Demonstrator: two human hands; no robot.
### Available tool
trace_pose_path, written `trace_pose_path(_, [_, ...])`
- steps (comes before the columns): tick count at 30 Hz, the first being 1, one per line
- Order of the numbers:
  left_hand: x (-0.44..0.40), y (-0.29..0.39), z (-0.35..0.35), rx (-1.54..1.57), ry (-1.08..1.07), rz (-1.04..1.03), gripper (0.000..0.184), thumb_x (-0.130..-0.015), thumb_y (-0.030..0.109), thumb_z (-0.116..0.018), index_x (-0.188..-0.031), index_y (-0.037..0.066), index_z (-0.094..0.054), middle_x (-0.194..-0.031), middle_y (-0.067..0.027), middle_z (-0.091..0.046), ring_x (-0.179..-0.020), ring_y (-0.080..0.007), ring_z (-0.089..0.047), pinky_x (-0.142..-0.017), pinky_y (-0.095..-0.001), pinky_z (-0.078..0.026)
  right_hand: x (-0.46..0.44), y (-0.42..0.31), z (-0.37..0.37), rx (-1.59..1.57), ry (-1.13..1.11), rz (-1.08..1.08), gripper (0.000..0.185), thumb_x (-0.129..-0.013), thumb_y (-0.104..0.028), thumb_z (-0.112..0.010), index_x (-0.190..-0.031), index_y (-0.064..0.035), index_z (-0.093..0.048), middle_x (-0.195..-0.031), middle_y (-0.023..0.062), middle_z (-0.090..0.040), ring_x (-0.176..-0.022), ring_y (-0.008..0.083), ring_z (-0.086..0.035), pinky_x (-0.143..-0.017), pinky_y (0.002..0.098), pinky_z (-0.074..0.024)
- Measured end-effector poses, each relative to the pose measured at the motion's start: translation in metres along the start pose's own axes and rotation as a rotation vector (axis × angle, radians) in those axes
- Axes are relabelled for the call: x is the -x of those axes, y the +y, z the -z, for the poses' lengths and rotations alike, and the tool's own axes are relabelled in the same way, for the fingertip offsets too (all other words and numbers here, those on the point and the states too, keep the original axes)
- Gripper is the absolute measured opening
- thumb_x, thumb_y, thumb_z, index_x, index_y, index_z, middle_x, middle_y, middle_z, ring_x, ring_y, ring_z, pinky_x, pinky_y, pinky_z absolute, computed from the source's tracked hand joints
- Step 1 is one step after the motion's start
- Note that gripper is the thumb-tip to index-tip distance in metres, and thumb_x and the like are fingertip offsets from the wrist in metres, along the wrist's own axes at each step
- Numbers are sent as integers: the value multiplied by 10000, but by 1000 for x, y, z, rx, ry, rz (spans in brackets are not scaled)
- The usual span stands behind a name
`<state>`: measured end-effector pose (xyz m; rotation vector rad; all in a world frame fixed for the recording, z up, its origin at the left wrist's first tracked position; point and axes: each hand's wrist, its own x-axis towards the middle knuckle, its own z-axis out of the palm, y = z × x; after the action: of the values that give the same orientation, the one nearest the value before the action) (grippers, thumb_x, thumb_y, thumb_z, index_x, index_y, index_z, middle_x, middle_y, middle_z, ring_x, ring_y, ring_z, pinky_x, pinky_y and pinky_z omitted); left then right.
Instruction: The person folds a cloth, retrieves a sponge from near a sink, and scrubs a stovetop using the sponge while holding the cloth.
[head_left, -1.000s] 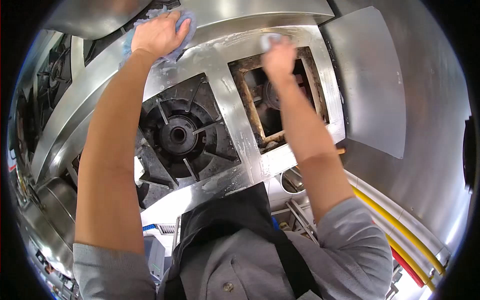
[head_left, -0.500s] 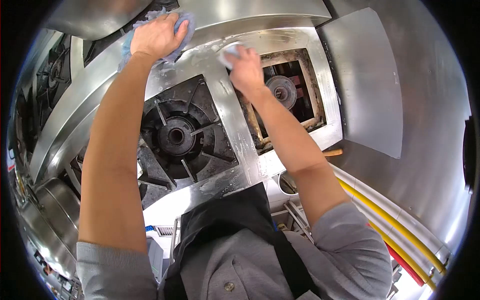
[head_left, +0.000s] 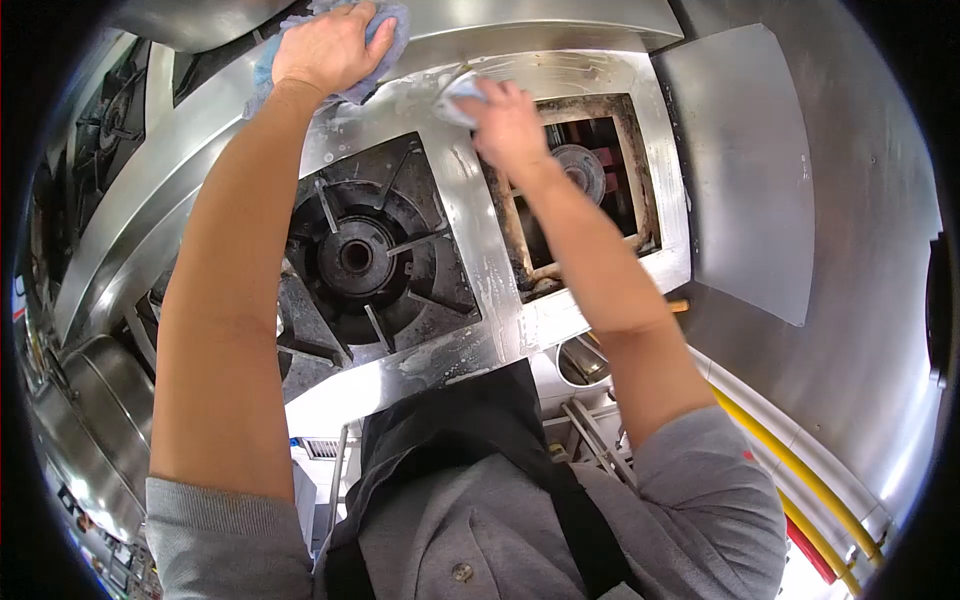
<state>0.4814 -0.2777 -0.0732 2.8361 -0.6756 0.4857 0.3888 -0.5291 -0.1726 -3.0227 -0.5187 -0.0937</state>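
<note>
My left hand (head_left: 330,50) presses a bluish cloth (head_left: 388,62) against the raised steel ledge behind the stove, its fingers bent over the cloth. My right hand (head_left: 508,125) is closed round a small whitish pad (head_left: 460,98) on the wet steel stove top (head_left: 465,190), behind the strip between the two burner openings. Streaks of suds mark the steel around it. On the left sits a black burner grate (head_left: 357,257). The right opening has no grate; its rusty frame (head_left: 645,190) and round burner (head_left: 580,172) show, partly behind my right forearm.
A steel panel (head_left: 755,180) stands on the right. Yellow pipes (head_left: 795,468) and a red one (head_left: 808,548) run at the lower right. A round white-rimmed container (head_left: 582,362) is below the front edge. Large steel pots (head_left: 95,430) are at the left, more burners (head_left: 108,125) at the upper left.
My right hand has swept left with the pad from behind the right opening to near the strip between the openings. My left hand remains on the cloth at the ledge.
</note>
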Motion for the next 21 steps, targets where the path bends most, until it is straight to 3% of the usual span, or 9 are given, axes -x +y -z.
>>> trace_pose_path(1, [-1,0,1,1,-1,-2,357,-940,393,-521,-996,77,-676,-947,-205,-711,-834,-387,-692,-732,-485,-549,-1,22,0,32,-2,53,506,-753,-161,-720,-1256,-207,-685,-1358,111,-573,-1209,321,-540,-1064,455,-426])
trace_pose_path(5, [-1,-2,2,-13,-31,20,410,-936,418,-517,-1051,60,-681,-964,-203,-716,-850,-379,-698,-751,-474,-553,3,102,5,65,84,-394,504,-736,-159,-729,-1237,-214,-708,-1283,87,-629,-1138,295,-558,-1018,446,-441])
trace_pose_path(8, [0,1,0,-31,-35,35,409,-936,417,-519,-1049,58,-679,-965,-210,-713,-858,-382,-697,-758,-480,-551,-9,37,-2,263,17,-265,416,-789,-242,-659,-1201,-239,-720,-1303,97,-610,-1149,294,-545,-990,446,-440])
trace_pose_path(11, [-2,1,3,-27,-49,50,417,-936,424,-519,-1066,60,-674,-985,-211,-712,-870,-381,-697,-770,-483,-549,-8,-24,1,-70,55,-115,403,-807,-157,-617,-1183,-253,-727,-1312,111,-583,-1175,328,-542,-997,465,-436])
trace_pose_path(13, [1,0,-6,8,-72,51,423,-936,431,-520,-1080,63,-670,-1005,-209,-711,-877,-380,-698,-777,-483,-549,-5,6,8,-24,51,-43,381,-830,-134,-605,-1179,-228,-726,-1290,102,-599,-1150,322,-564,-967,458,-461])
trace_pose_path(15, [2,-9,-18,-76,-58,63,454,-996,521,-432,-1152,156,-651,-1074,-107,-725,-964,-341,-701,-788,-469,-573,-5,58,19,149,-85,-280,338,-863,-163,-602,-1170,-217,-733,-1208,94,-651,-1114,312,-591,-940,447,-479])
trace_pose_path(17, [1,-10,-14,-118,-133,101,462,-999,521,-426,-1186,162,-648,-1105,-113,-723,-983,-333,-698,-795,-466,-572,-2,108,13,139,68,-468,323,-871,-207,-599,-1162,-186,-737,-1109,92,-698,-1133,315,-604,-912,463,-491])
trace_pose_path(20, [0,-10,-17,-105,-137,70,466,-1002,521,-423,-1198,163,-647,-1096,-118,-724,-975,-336,-699,-794,-473,-569,-21,48,41,234,-255,-413,398,-779,-211,-685,-1165,-124,-728,-1190,146,-658,-1129,336,-600,-998,430,-473])
trace_pose_path(21, [1,-9,-16,-109,-121,75,460,-1003,518,-423,-1185,159,-646,-1082,-116,-724,-969,-339,-699,-789,-476,-568,-24,32,2,407,-191,-262,393,-798,-256,-681,-1167,-130,-728,-1224,165,-637,-1167,340,-572,-1017,455,-450])
